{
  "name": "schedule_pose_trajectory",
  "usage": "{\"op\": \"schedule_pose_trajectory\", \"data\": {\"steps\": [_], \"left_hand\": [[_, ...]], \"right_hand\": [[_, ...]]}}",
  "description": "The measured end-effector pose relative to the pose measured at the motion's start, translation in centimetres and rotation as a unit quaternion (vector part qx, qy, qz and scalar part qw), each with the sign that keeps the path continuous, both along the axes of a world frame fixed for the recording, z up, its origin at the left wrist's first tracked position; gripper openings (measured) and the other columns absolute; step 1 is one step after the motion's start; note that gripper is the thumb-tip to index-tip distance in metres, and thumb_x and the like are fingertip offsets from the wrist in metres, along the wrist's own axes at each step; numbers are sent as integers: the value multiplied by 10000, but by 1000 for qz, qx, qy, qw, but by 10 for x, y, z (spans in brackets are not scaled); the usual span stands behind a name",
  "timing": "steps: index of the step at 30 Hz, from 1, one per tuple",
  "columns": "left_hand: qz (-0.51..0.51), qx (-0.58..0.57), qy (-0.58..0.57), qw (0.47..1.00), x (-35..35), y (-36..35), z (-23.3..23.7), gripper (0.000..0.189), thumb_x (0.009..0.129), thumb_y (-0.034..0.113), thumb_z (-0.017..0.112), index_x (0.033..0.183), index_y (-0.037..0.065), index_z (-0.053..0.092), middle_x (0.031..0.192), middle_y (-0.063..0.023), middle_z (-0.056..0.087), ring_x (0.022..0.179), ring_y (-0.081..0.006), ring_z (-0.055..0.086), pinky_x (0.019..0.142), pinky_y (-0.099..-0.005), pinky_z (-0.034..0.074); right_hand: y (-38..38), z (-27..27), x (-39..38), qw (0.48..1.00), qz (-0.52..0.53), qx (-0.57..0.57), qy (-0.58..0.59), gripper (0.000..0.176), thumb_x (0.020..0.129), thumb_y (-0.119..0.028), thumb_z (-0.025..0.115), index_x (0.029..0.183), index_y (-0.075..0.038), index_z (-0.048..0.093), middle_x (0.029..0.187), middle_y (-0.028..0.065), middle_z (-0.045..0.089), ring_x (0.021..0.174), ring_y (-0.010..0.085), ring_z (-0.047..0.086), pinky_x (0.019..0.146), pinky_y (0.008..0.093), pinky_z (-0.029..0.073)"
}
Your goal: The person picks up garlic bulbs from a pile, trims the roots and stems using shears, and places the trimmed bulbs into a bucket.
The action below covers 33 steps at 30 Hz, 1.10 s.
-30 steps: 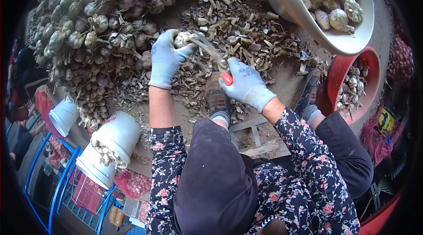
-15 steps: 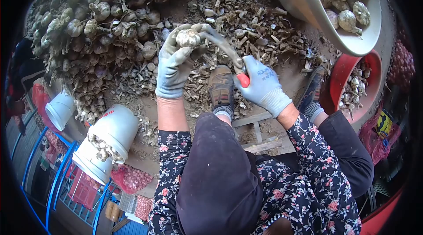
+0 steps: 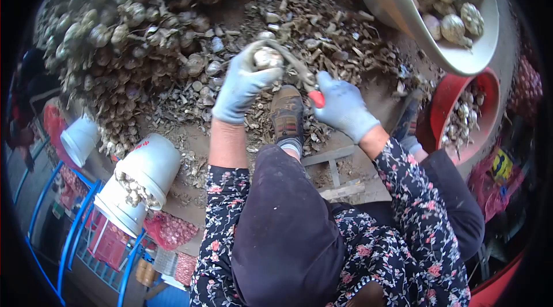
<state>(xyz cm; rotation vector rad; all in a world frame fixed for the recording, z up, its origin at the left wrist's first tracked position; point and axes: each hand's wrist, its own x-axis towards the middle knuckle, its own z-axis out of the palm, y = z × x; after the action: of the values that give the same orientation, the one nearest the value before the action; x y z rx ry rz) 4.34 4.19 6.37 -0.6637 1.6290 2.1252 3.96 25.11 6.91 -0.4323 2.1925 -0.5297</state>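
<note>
My left hand [image 3: 239, 85], in a pale grey glove, is closed around a garlic bulb [image 3: 268, 58] above the heap's near edge. My right hand [image 3: 345, 106], also gloved, grips the red handle of a curved knife [image 3: 296, 67]. Its long grey-brown curved part reaches up and left to the top of the bulb; whether it touches the bulb or the stem is blurred. Below and between the hands is my shoe [image 3: 287, 114], among cut stems and dry leaves [image 3: 314, 36].
A large garlic heap [image 3: 138, 36] fills the upper left. At upper right stand a pale bucket [image 3: 391, 4] of bulbs and a red tub [image 3: 440, 91] with smaller ones. White buckets [image 3: 152, 163], blue metal rails [image 3: 75, 238] and red net bags [image 3: 167, 229] lie lower left.
My left hand has moved slightly right and down with the bulb and has turned, its fingers more curled round it. The right hand and the knife have shifted only a little.
</note>
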Motion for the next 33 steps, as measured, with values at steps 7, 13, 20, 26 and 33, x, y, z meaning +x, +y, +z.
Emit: {"op": "schedule_pose_trajectory", "data": {"steps": [7, 13, 20, 26, 33], "left_hand": [[-12, -110, 435, 894, -69, 90, 81, 788, 707, 234, 796, 1312, -49, 377, 987, -138, 611, 898, -195, 614, 735, -292, 531], [241, -260, -37, 934, -16, -1, -3, 234, 863, 120, 651, 1028, -43, 615, 770, -74, 630, 605, -108, 602, 475, -211, 483], [56, -619, -199, 757, 42, -121, -81, 634, 739, 477, 714, 1063, -50, 576, 1031, -300, 629, 1009, -435, 597, 902, -429, 452], [62, -563, -111, 816, 46, -128, -69, 423, 739, 339, 765, 913, -21, 630, 843, -145, 683, 767, -255, 647, 729, -349, 503], [120, -422, 33, 898, 59, -69, 2, 234, 748, 163, 787, 857, 27, 630, 766, -11, 657, 660, -51, 549, 617, -223, 467]], "right_hand": [[43, -36, 45, 967, -213, -136, 39, 277, 820, -273, 611, 899, -17, 541, 757, 214, 619, 738, 398, 622, 679, 477, 482], [40, -16, 32, 971, -231, -67, -4, 327, 811, -303, 627, 909, -10, 520, 799, 234, 613, 773, 422, 606, 680, 485, 470], [24, -22, 37, 978, -192, -73, -37, 340, 817, -324, 603, 933, -16, 520, 831, 241, 629, 819, 431, 609, 727, 495, 471], [-10, -23, 28, 991, -60, -66, -104, 319, 828, -294, 555, 1008, -34, 514, 872, 255, 640, 863, 424, 618, 778, 490, 480], [-50, -17, 25, 975, -50, -156, -152, 455, 816, -335, 622, 1157, -51, 522, 973, 251, 623, 929, 428, 594, 790, 457, 475]]}}
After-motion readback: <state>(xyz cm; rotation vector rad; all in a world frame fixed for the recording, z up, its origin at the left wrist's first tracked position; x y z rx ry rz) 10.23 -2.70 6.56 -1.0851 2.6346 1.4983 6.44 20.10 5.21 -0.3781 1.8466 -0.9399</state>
